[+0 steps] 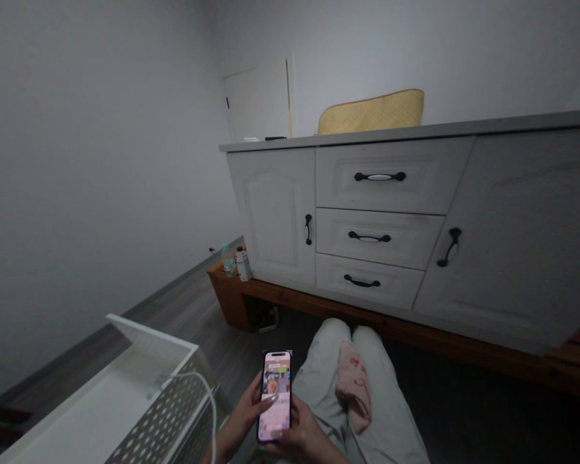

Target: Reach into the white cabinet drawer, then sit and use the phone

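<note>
Dim room with bare grey walls and dark wood-look floor; white sideboard (406, 219) with three drawers and two doors, raised on a wooden platform (319, 303), filling the frame from 12 to 3 o'clock. Yellow cushion (372, 113) on the sideboard top at 12 o'clock, leaning toward the wall. Two small bottles (236, 262) on the platform end at 10 o'clock. White perforated-metal cart (140, 406) at 7 o'clock, white cable (207, 393) draped over its rim. Smartphone (276, 396) at 6 o'clock, upright, lit screen tilted toward the face for reading. Left hand (244, 412) cupped around the phone's left edge, thumb laid across the screen; right hand (302, 432) closed beneath the lower right corner as support. Pink cloth (354, 385) draped over light-trousered knees (348, 361), just right of the phone.
</note>
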A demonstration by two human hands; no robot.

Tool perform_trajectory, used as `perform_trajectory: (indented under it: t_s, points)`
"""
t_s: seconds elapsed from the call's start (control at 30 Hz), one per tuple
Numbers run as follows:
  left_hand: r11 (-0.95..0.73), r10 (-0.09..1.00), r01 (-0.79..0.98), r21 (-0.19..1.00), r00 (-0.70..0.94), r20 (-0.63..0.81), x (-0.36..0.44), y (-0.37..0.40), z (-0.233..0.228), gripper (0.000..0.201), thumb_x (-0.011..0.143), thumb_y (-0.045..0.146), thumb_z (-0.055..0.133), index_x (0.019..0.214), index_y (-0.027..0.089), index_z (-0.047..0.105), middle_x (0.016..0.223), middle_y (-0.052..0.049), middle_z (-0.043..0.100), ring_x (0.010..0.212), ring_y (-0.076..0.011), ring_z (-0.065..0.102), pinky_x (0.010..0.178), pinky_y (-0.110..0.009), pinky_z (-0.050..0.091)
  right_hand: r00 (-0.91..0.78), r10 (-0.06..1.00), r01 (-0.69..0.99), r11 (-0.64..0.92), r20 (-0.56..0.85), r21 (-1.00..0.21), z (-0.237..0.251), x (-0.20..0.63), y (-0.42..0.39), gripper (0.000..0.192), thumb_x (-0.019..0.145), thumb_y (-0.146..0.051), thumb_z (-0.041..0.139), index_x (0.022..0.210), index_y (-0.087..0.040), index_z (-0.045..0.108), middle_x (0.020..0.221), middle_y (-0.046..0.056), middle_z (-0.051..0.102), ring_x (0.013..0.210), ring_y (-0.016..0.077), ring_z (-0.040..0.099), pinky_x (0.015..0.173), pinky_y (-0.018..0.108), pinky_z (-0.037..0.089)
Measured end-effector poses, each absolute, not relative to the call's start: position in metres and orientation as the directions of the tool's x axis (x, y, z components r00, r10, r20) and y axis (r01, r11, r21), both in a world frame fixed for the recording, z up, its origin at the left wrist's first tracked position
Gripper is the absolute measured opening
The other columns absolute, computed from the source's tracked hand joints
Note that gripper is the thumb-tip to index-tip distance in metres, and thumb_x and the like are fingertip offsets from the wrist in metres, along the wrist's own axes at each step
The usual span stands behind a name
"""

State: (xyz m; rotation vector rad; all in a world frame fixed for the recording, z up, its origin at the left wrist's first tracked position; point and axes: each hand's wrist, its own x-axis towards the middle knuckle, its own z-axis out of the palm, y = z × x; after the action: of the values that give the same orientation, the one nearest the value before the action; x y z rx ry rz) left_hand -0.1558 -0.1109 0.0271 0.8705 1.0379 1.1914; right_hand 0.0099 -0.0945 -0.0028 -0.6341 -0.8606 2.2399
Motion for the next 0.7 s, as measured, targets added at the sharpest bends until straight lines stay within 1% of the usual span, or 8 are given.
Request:
perform_trajectory:
  t_s: [0.1, 0.17, 0.27, 0.37, 0.43, 0.6, 0.7]
  points:
    - [0.157, 0.987, -0.289, 0.944, 0.059, -0.146, -0.157, -0.111, 0.023, 0.066, 0.077, 0.027, 0.074, 0.138, 0.025, 0.048, 0.129, -0.01, 0.069, 0.116, -0.0309, 0.065, 0.102, -0.047, 0.05, -0.666, 0.713, -0.391, -0.584, -0.219, -0.712, 0.001, 0.01, -0.094, 0.092, 0.036, -0.026, 0.092, 0.121, -0.021, 0.057, 0.113, 0.011, 0.07, 0.094, 0.0297, 0.069, 0.088, 0.059, 0.052]
    - [0.169, 0.986, -0.294, 0.941, 0.052, -0.161, -0.157, -0.112, 0.025, 0.068, 0.077, 0.029, 0.075, 0.139, 0.024, 0.048, 0.129, -0.011, 0.069, 0.118, -0.0313, 0.064, 0.106, -0.048, 0.047, -0.668, 0.71, -0.392, -0.59, -0.223, -0.706, 0.001, 0.01, -0.094, 0.09, 0.038, -0.029, 0.092, 0.121, -0.021, 0.057, 0.113, 0.011, 0.07, 0.093, 0.0297, 0.07, 0.088, 0.059, 0.052]
    - [0.211, 0.977, -0.336, 0.918, 0.031, -0.213, -0.156, -0.114, 0.032, 0.07, 0.074, 0.034, 0.076, 0.138, 0.023, 0.05, 0.13, -0.011, 0.068, 0.121, -0.0325, 0.062, 0.111, -0.049, 0.042, -0.667, 0.701, -0.379, -0.61, -0.251, -0.696, 0.0, 0.009, -0.094, 0.082, 0.049, -0.045, 0.088, 0.12, -0.02, 0.057, 0.105, 0.011, 0.073, 0.087, 0.0285, 0.071, 0.086, 0.06, 0.052]
    - [0.236, 0.969, -0.388, 0.891, 0.02, -0.248, -0.154, -0.116, 0.039, 0.074, 0.069, 0.038, 0.08, 0.137, 0.023, 0.052, 0.131, -0.013, 0.068, 0.122, -0.0351, 0.06, 0.111, -0.051, 0.042, -0.667, 0.697, -0.375, -0.618, -0.262, -0.691, -0.003, 0.01, -0.093, 0.079, 0.056, -0.056, 0.082, 0.12, -0.018, 0.058, 0.099, 0.01, 0.074, 0.087, 0.0275, 0.071, 0.085, 0.058, 0.054]
    - [0.249, 0.964, -0.419, 0.873, 0.026, -0.263, -0.153, -0.116, 0.042, 0.076, 0.068, 0.04, 0.08, 0.136, 0.022, 0.053, 0.129, -0.014, 0.069, 0.123, -0.036, 0.06, 0.111, -0.051, 0.041, -0.672, 0.699, -0.378, -0.609, -0.246, -0.698, -0.003, 0.01, -0.093, 0.078, 0.057, -0.057, 0.081, 0.121, -0.019, 0.058, 0.1, 0.011, 0.074, 0.087, 0.0268, 0.071, 0.085, 0.057, 0.054]
    - [0.286, 0.951, -0.46, 0.841, 0.025, -0.309, -0.154, -0.116, 0.041, 0.07, 0.074, 0.042, 0.075, 0.138, 0.023, 0.052, 0.129, -0.012, 0.069, 0.124, -0.0341, 0.06, 0.112, -0.049, 0.04, -0.681, 0.691, -0.36, -0.605, -0.243, -0.71, -0.001, 0.01, -0.093, 0.075, 0.061, -0.054, 0.079, 0.123, -0.019, 0.056, 0.105, 0.013, 0.073, 0.087, 0.0271, 0.072, 0.083, 0.055, 0.054]
    - [0.293, 0.949, -0.473, 0.831, 0.038, -0.313, -0.156, -0.115, 0.037, 0.066, 0.078, 0.04, 0.072, 0.138, 0.022, 0.051, 0.128, -0.012, 0.07, 0.125, -0.0323, 0.059, 0.111, -0.047, 0.041, -0.684, 0.689, -0.365, -0.608, -0.24, -0.705, -0.004, 0.01, -0.092, 0.078, 0.053, -0.044, 0.086, 0.122, -0.02, 0.057, 0.107, 0.011, 0.072, 0.09, 0.0288, 0.072, 0.085, 0.057, 0.052]
